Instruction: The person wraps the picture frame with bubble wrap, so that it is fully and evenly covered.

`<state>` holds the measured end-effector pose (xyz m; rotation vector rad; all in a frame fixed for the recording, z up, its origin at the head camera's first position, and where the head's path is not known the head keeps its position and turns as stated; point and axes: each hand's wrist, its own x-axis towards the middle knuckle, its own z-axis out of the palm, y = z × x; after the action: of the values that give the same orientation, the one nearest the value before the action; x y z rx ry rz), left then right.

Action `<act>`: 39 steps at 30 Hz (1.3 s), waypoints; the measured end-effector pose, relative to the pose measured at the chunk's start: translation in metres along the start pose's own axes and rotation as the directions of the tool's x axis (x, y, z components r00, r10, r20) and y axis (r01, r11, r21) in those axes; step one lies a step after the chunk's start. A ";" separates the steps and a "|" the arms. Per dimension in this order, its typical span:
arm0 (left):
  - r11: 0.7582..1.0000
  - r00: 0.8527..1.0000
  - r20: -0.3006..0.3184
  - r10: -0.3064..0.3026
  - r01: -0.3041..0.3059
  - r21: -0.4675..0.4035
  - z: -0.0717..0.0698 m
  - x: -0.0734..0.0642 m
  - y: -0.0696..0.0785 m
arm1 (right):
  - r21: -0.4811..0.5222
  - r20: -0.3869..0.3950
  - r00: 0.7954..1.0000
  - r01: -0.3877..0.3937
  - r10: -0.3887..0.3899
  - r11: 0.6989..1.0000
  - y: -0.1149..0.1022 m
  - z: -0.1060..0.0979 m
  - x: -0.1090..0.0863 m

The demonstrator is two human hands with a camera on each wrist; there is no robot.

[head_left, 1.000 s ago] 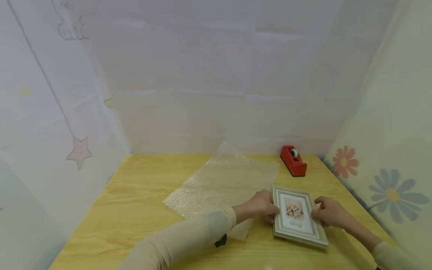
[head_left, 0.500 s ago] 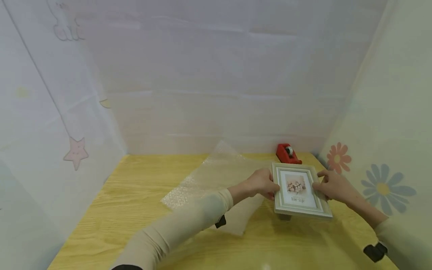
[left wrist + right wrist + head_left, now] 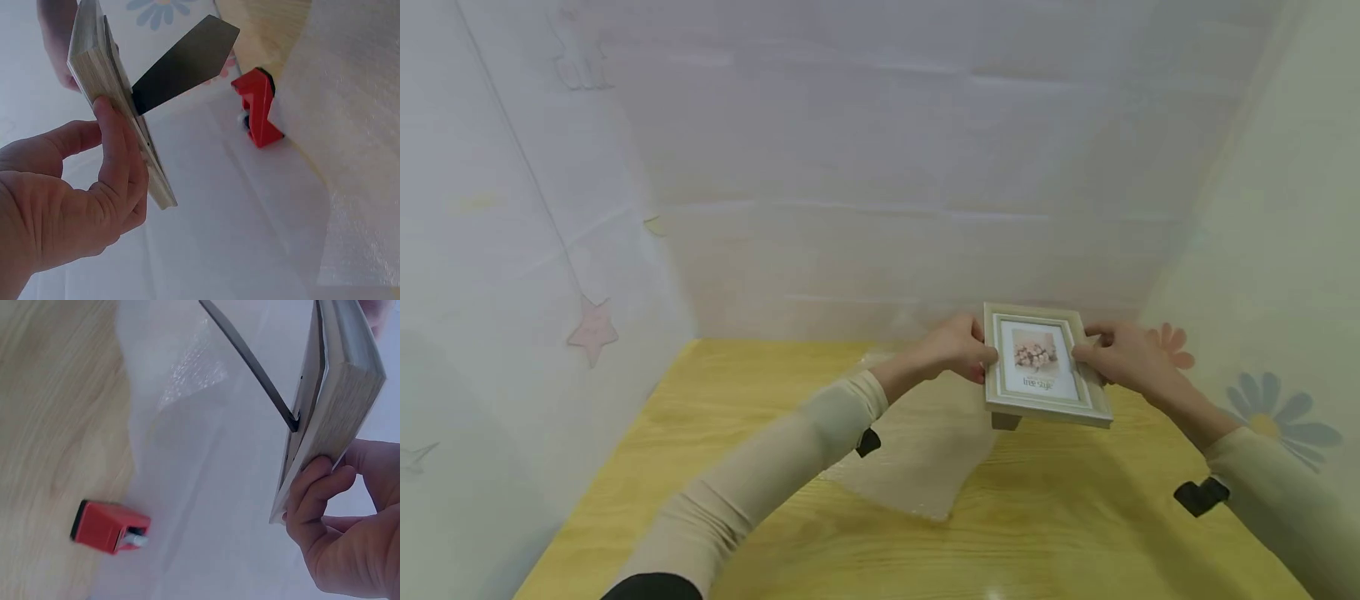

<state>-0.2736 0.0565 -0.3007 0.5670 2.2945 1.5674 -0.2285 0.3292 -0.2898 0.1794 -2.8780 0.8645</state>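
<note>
Between both hands, a picture frame (image 3: 1037, 367) with a pale wooden border and a flower print is held up above the table. My left hand (image 3: 958, 346) grips its left edge, thumb on the front and fingers behind. At the right edge, my right hand (image 3: 1123, 358) pinches it the same way. A dark easel stand (image 3: 187, 65) juts out from the frame's back in the left wrist view. Under and behind the left forearm lies a clear sheet of bubble wrap (image 3: 925, 450) on the table.
A red tape dispenser (image 3: 259, 106) stands on the table beyond the frame, hidden behind it in the head view. The yellow wood-grain table (image 3: 760, 367) meets pale printed sheets (image 3: 865, 167) at the back and sides.
Both hands have lifted the picture frame from low over the table, up and away toward the back. It now covers the tape dispenser in the head view.
</note>
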 end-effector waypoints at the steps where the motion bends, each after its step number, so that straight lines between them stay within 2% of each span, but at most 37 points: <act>1: 1.000 1.000 -0.001 0.004 -0.004 0.004 -0.006 -0.001 0.003 | 0.012 0.004 1.000 -0.013 0.013 1.000 -0.003 0.001 0.003; 4: 1.000 1.000 -0.002 0.016 -0.016 0.015 -0.025 -0.002 0.007 | 0.019 0.008 1.000 -0.029 0.029 0.999 -0.014 0.007 0.014; 7: 0.999 1.000 -0.007 0.016 -0.016 0.040 -0.043 -0.005 0.005 | 0.057 0.015 0.999 -0.032 0.031 0.998 -0.025 0.017 0.028; 15: 0.995 0.999 -0.036 -0.030 0.033 0.090 -0.076 -0.011 -0.022 | 0.135 0.077 0.997 -0.014 0.004 0.991 -0.042 0.055 0.061; 17: 0.993 0.999 -0.037 -0.035 0.039 0.108 -0.083 -0.011 -0.029 | 0.184 0.085 0.996 -0.009 -0.007 0.983 -0.043 0.065 0.066; 22: 0.976 0.998 -0.056 -0.042 0.052 0.209 -0.098 -0.011 -0.042 | 0.309 0.081 0.997 -0.032 0.007 0.951 -0.045 0.091 0.078; 24: 0.965 0.997 -0.062 -0.046 0.060 0.256 -0.104 -0.012 -0.047 | 0.327 0.069 0.997 -0.042 0.020 0.944 -0.046 0.101 0.084; 29: 0.942 0.995 -0.081 -0.050 0.074 0.328 -0.113 -0.013 -0.059 | 0.353 0.064 0.997 -0.069 0.049 0.933 -0.046 0.122 0.092; 33: 0.943 0.994 -0.083 -0.073 0.095 0.320 -0.111 -0.012 -0.073 | 0.391 0.093 0.993 -0.102 0.071 0.915 -0.042 0.136 0.094; 39: 0.940 0.988 -0.074 -0.138 0.154 0.304 -0.105 -0.010 -0.095 | 0.405 0.099 0.992 -0.112 0.078 0.907 -0.028 0.160 0.096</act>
<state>-0.3274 -0.0641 -0.3516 0.4191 2.5764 1.1758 -0.3330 0.2103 -0.3919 0.1156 -2.7549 1.5101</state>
